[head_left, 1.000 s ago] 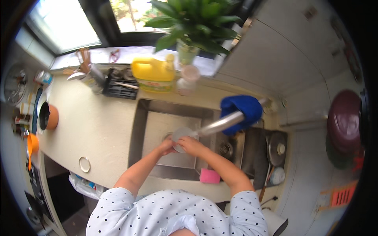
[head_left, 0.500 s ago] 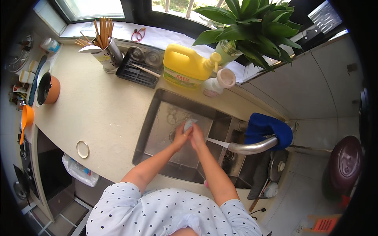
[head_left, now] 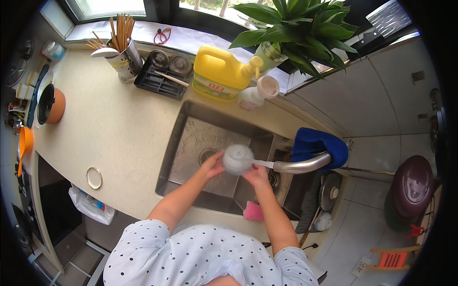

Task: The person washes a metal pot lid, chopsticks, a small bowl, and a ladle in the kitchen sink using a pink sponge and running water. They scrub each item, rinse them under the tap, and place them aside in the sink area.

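Note:
Over the sink (head_left: 175, 157), my left hand (head_left: 214, 164) and my right hand (head_left: 257, 176) grip a pale round bowl (head_left: 238, 155) from either side. Its base seems to face up, with a ring at the centre; motion blurs it slightly. Water from the curved metal tap (head_left: 305, 165) runs onto the bowl's right side, close to my right hand. The fingers behind the rim are partly hidden. A drain (head_left: 207, 155) shows beside my left hand.
A pink sponge (head_left: 254, 211) lies on the sink's front edge by my right forearm. A blue cloth (head_left: 318, 148) hangs over the tap. Behind the sink stand a yellow jug (head_left: 219, 71), a pump bottle (head_left: 253, 97) and a black tray (head_left: 160, 86). A white ring-shaped lid (head_left: 94, 178) rests left.
My hands were close together, with the bowl mostly hidden between them. They have moved apart and right, and the bowl has turned so its round face shows under the stream.

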`<move>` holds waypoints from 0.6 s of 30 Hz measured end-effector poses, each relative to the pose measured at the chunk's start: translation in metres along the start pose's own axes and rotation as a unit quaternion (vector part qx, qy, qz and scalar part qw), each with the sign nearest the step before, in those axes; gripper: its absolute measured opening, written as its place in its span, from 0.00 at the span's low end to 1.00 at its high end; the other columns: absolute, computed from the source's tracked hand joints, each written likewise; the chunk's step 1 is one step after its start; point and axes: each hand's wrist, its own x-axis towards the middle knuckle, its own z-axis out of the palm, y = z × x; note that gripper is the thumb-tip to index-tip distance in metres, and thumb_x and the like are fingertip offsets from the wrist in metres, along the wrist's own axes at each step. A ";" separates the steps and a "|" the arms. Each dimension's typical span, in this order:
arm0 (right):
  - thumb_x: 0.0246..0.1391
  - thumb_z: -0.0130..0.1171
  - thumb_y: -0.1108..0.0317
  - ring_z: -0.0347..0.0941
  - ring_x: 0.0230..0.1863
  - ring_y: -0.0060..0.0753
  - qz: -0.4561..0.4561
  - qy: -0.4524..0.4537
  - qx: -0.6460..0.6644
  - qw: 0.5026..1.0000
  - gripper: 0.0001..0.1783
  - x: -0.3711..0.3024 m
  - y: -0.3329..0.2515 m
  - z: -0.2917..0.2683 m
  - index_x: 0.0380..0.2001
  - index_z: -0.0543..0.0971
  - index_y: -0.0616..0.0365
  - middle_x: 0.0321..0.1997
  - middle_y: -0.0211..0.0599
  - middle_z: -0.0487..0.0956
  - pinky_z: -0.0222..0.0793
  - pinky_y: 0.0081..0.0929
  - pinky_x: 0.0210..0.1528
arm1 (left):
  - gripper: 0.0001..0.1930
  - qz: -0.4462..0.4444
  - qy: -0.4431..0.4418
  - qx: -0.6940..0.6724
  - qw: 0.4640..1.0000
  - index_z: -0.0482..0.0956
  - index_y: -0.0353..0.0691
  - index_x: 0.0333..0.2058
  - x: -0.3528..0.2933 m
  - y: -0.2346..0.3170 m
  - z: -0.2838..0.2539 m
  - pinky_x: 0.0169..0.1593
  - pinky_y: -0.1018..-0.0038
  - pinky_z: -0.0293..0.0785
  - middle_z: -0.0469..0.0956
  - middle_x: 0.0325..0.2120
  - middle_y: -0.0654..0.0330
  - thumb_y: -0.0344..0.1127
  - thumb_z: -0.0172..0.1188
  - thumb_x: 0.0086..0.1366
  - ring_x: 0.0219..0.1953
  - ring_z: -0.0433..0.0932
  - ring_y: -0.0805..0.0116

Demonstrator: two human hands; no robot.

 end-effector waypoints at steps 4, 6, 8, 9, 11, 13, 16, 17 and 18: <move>0.50 0.49 0.66 0.59 0.58 0.45 -0.129 0.092 -0.380 0.911 0.27 -0.018 -0.008 0.001 0.54 0.61 0.63 0.57 0.46 0.63 0.53 0.44 0.59 | 0.15 -0.021 -0.028 -0.042 0.999 0.67 0.36 0.46 -0.005 -0.007 0.011 0.54 0.63 0.64 0.70 0.45 0.54 0.35 0.49 0.63 0.48 0.69 0.62; 0.45 0.56 0.62 0.61 0.56 0.47 -0.262 0.066 -0.689 0.673 0.33 -0.008 -0.010 -0.003 0.54 0.62 0.63 0.55 0.47 0.65 0.58 0.41 0.56 | 0.15 -0.030 -0.022 -0.071 0.997 0.66 0.33 0.46 -0.005 -0.006 0.012 0.56 0.62 0.63 0.70 0.45 0.53 0.33 0.48 0.63 0.49 0.69 0.61; 0.39 0.60 0.63 0.61 0.55 0.51 -0.354 -0.105 -0.820 0.436 0.37 -0.019 -0.003 0.007 0.54 0.61 0.64 0.53 0.51 0.66 0.57 0.38 0.56 | 0.15 -0.036 -0.002 -0.096 0.995 0.66 0.30 0.46 -0.003 0.001 0.014 0.57 0.61 0.62 0.70 0.45 0.51 0.32 0.48 0.63 0.49 0.69 0.59; 0.36 0.62 0.64 0.60 0.55 0.53 -0.386 -0.198 -0.849 0.301 0.40 -0.032 0.009 0.023 0.54 0.60 0.65 0.52 0.53 0.66 0.57 0.36 0.56 | 0.14 -0.038 0.025 -0.103 0.994 0.66 0.30 0.46 -0.009 0.006 0.020 0.57 0.60 0.62 0.70 0.45 0.50 0.31 0.47 0.63 0.49 0.69 0.58; 0.30 0.67 0.64 0.60 0.53 0.58 -0.380 -0.192 -0.887 0.179 0.45 -0.045 0.026 0.042 0.54 0.59 0.63 0.50 0.55 0.66 0.57 0.42 0.55 | 0.14 -0.054 0.043 -0.135 0.988 0.66 0.29 0.45 -0.010 0.013 0.021 0.56 0.60 0.63 0.70 0.45 0.49 0.30 0.47 0.63 0.49 0.69 0.58; 0.28 0.68 0.62 0.62 0.51 0.55 -0.371 -0.226 -0.886 0.161 0.45 -0.045 0.026 0.046 0.53 0.60 0.62 0.50 0.53 0.65 0.59 0.44 0.51 | 0.12 -0.066 0.071 -0.114 0.989 0.67 0.30 0.44 -0.015 0.017 0.026 0.55 0.60 0.65 0.70 0.44 0.50 0.30 0.46 0.63 0.47 0.71 0.59; 0.27 0.69 0.60 0.63 0.47 0.53 -0.364 -0.198 -0.891 0.183 0.43 -0.048 0.048 0.048 0.50 0.62 0.59 0.46 0.50 0.65 0.61 0.44 0.48 | 0.13 -0.050 0.102 0.064 0.992 0.67 0.33 0.45 -0.038 0.029 0.011 0.47 0.64 0.72 0.72 0.41 0.52 0.33 0.49 0.63 0.41 0.73 0.63; 0.27 0.69 0.59 0.63 0.46 0.53 -0.371 -0.170 -0.894 0.183 0.42 -0.044 0.055 0.043 0.49 0.63 0.58 0.45 0.49 0.65 0.61 0.44 0.47 | 0.14 -0.057 0.117 0.163 0.978 0.67 0.34 0.45 -0.074 0.035 0.035 0.45 0.67 0.73 0.72 0.41 0.53 0.33 0.50 0.62 0.39 0.74 0.65; 0.27 0.69 0.59 0.63 0.46 0.53 -0.376 -0.144 -0.897 0.180 0.41 -0.040 0.063 0.038 0.48 0.64 0.56 0.43 0.49 0.65 0.61 0.44 0.47 | 0.13 0.052 0.158 0.257 0.952 0.68 0.35 0.44 -0.113 0.036 0.048 0.42 0.69 0.74 0.73 0.39 0.54 0.33 0.51 0.62 0.38 0.74 0.67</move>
